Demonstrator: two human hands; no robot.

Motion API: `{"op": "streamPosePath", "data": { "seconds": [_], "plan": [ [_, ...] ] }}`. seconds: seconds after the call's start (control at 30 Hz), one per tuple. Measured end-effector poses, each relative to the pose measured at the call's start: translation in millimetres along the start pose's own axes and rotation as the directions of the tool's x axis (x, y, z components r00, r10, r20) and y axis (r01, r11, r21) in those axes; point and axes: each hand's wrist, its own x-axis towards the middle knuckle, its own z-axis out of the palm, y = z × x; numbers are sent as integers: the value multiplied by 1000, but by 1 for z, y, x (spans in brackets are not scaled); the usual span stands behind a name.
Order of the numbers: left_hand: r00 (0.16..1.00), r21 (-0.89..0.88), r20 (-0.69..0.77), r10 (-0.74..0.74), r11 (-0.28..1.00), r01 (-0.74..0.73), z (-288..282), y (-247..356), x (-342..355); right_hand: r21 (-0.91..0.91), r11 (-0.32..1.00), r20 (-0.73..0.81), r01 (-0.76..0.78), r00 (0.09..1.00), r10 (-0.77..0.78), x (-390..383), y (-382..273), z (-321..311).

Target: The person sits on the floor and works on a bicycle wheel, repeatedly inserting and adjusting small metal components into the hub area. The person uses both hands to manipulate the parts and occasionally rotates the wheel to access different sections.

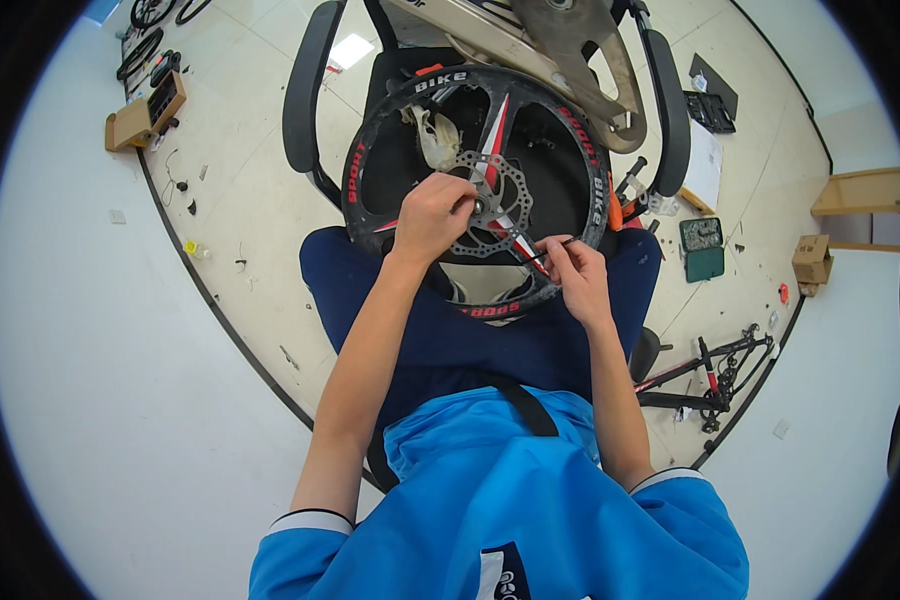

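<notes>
A black three-spoke bicycle wheel (362, 165) with red and white markings lies flat over my lap and a black chair. Its silver perforated brake disc (510, 180) faces up. My left hand (435, 210) is closed at the disc's centre, beside the hub (478, 206), fingertips pinched around something too small to make out. Lower right of the disc, my right hand (575, 268) pinches a thin black rod-like item (545, 250) over a spoke. A crumpled pale cloth or glove (433, 135) rests on the wheel above my left hand.
Behind the wheel, a metal frame (585, 45) rests on the chair between armrests (310, 90). A green case of small parts (702, 262), cardboard boxes (812, 258) and a bicycle frame (710, 390) are on the right. An open box (135, 125) and wheels (145, 50) are upper left.
</notes>
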Motion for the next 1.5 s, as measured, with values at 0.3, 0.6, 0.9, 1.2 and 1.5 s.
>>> {"op": "streamPosePath", "data": {
  "seconds": [0.3,0.6,0.9,1.2,1.5],
  "plan": [
    [988,-44,20,-153,987,154,-2,7,2,13,1000,0,-6,1000,6,1,-4,1],
    [943,-145,105,-315,934,328,-5,11,9,7,1000,1,-3,1000,3,1,-4,2],
    [947,-90,108,-301,946,311,-6,13,9,-2,1000,6,9,1000,-9,3,-3,1],
    [977,-37,138,-162,985,169,-9,7,6,10,1000,8,7,1000,-7,4,-3,0],
    [974,-34,190,-123,991,131,-11,5,4,3,1000,1,9,1000,-9,4,-7,2]
  ]
}}
